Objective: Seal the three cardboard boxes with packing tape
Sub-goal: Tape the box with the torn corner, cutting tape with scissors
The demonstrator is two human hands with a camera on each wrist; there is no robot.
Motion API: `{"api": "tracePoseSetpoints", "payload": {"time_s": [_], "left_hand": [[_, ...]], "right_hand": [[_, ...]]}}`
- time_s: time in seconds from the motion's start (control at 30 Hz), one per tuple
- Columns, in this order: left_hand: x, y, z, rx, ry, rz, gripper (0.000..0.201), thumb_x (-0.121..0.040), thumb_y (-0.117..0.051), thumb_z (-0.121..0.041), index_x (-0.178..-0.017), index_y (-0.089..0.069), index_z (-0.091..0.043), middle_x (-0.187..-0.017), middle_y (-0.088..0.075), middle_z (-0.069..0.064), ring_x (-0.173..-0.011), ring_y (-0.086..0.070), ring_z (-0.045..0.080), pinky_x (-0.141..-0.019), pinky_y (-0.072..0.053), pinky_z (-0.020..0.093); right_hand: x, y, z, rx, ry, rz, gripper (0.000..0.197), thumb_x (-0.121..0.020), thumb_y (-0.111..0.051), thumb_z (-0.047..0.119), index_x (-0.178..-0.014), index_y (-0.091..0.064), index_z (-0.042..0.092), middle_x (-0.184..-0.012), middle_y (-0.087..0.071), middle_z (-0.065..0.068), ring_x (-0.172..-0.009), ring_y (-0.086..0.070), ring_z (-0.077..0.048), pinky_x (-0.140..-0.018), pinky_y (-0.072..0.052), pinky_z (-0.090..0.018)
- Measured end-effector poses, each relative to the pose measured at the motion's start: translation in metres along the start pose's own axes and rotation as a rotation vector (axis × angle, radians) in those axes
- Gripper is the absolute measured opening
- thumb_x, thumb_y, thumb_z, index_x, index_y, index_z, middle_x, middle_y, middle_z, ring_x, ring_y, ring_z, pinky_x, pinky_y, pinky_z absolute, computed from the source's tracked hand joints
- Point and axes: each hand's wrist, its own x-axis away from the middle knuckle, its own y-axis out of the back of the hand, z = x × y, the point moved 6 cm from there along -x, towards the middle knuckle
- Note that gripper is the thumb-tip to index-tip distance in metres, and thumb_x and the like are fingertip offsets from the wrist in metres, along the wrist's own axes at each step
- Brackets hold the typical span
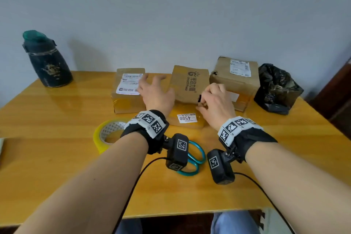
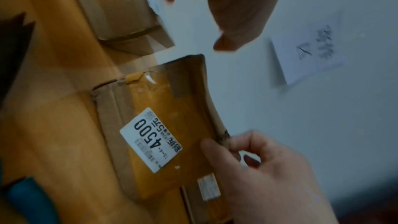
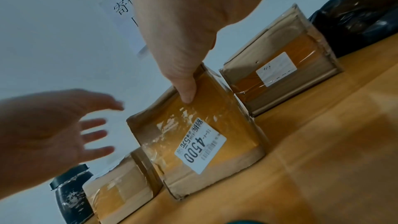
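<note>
Head view shows my right hand (image 1: 215,100) pinching the middle box (image 1: 189,91) upright near the desk's (image 1: 57,112) back edge for taping, my left hand (image 1: 154,91) spread, grasping nothing.

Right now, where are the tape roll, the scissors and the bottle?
tape roll (image 1: 99,135), head view, yellow outer rim.
scissors (image 1: 197,155), head view, teal handle loop.
bottle (image 1: 50,66), head view, dark body.

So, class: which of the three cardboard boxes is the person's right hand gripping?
The middle box, with the 4500 sticker; the right hand pinches its corner, the others go untouched.
</note>
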Motion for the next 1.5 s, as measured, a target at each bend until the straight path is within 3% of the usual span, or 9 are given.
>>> {"api": "tracePoseSetpoints", "payload": {"time_s": [0.13,0.33,0.43,0.53,0.6,0.77,1.13,1.33,1.5], "left_hand": [[0.038,-0.04,-0.017,-0.086,-0.035,0.38,0.031,-0.095,-0.052,-0.033,-0.126,-0.056,-0.034,-0.155,-0.013,0.006,-0.139,-0.017,0.037,-0.115,-0.022,0.045],[0.07,-0.056,-0.036,-0.148,-0.113,0.486,0.033,-0.095,-0.05,-0.022,-0.123,-0.058,-0.038,-0.155,-0.014,0.009,-0.14,-0.014,0.036,-0.115,-0.017,0.044],[0.075,-0.051,-0.045,-0.175,-0.19,0.408,0.035,-0.091,-0.054,-0.016,-0.119,-0.061,-0.035,-0.156,-0.014,0.011,-0.143,-0.008,0.033,-0.117,-0.016,0.046],[0.087,-0.047,-0.06,-0.174,-0.361,0.311,0.024,-0.085,-0.06,-0.014,-0.103,-0.068,-0.028,-0.152,-0.025,0.01,-0.142,-0.014,0.03,-0.116,-0.02,0.047],[0.1,-0.047,-0.066,-0.195,-0.429,0.304,0.01,-0.082,-0.064,-0.029,-0.09,-0.069,-0.027,-0.148,-0.035,0.006,-0.139,-0.021,0.026,-0.114,-0.022,0.047],[0.116,-0.054,-0.065,-0.44,-0.595,0.275,0.045,-0.067,-0.064,-0.071,-0.084,-0.07,-0.029,-0.144,-0.042,0.004,-0.139,-0.024,0.027,-0.112,-0.018,0.055],[0.095,-0.031,-0.043,-0.546,-0.588,0.261,0.011,-0.087,-0.062,-0.027,-0.098,-0.065,-0.025,-0.147,-0.037,0.01,-0.142,-0.017,0.031,-0.115,-0.017,0.049],[0.071,0.005,-0.024,-0.585,-0.537,0.238,0.008,-0.084,-0.067,-0.031,-0.092,-0.069,-0.031,-0.147,-0.037,0.006,-0.142,-0.017,0.029,-0.115,-0.018,0.049],[0.065,0.006,-0.014,-0.666,-0.397,0.39,0.037,-0.086,-0.052,-0.048,-0.118,-0.065,-0.038,-0.156,-0.024,0.002,-0.144,-0.01,0.028,-0.117,-0.014,0.052]], "right_hand": [[0.024,0.014,-0.01,0.009,0.021,0.016,0.018,-0.084,-0.07,0.027,-0.085,-0.062,0.011,-0.102,-0.055,-0.006,-0.099,-0.044,-0.025,-0.084,-0.039,-0.035],[0.062,0.032,-0.024,-0.066,0.076,0.039,0.025,-0.077,-0.076,0.032,-0.074,-0.06,0.014,-0.089,-0.052,-0.002,-0.089,-0.039,-0.019,-0.076,-0.04,-0.035],[0.07,0.043,-0.027,-0.258,0.049,0.044,0.026,-0.083,-0.07,0.038,-0.081,-0.063,0.013,-0.091,-0.049,0.002,-0.082,-0.044,-0.011,-0.069,-0.043,-0.024],[0.066,0.061,-0.038,-0.357,-0.066,-0.127,0.015,-0.096,-0.049,0.017,-0.1,-0.06,0.007,-0.108,-0.049,-0.004,-0.081,-0.051,-0.012,-0.073,-0.047,-0.027],[0.064,0.065,-0.048,-0.365,-0.176,-0.162,0.02,-0.096,-0.042,0.007,-0.111,-0.056,0.006,-0.116,-0.047,-0.007,-0.091,-0.053,-0.014,-0.078,-0.044,-0.024],[0.063,0.05,-0.053,-0.342,-0.249,-0.044,0.025,-0.094,-0.04,-0.002,-0.105,-0.06,0.007,-0.114,-0.05,-0.008,-0.104,-0.051,-0.02,-0.085,-0.042,-0.028],[0.058,0.038,-0.034,-0.268,-0.119,0.003,0.028,-0.091,-0.045,-0.002,-0.099,-0.066,0.014,-0.114,-0.053,-0.003,-0.111,-0.044,-0.018,-0.087,-0.038,-0.024],[0.048,0.03,0.002,-0.165,0.09,0.083,0.037,-0.089,-0.053,0.003,-0.123,-0.058,0.016,-0.13,-0.049,0.0,-0.124,-0.04,-0.018,-0.106,-0.034,-0.029],[0.038,0.021,0.016,-0.152,0.077,0.131,0.036,-0.087,-0.062,0.013,-0.122,-0.055,0.016,-0.125,-0.052,0.0,-0.116,-0.048,-0.017,-0.098,-0.042,-0.03]]}}
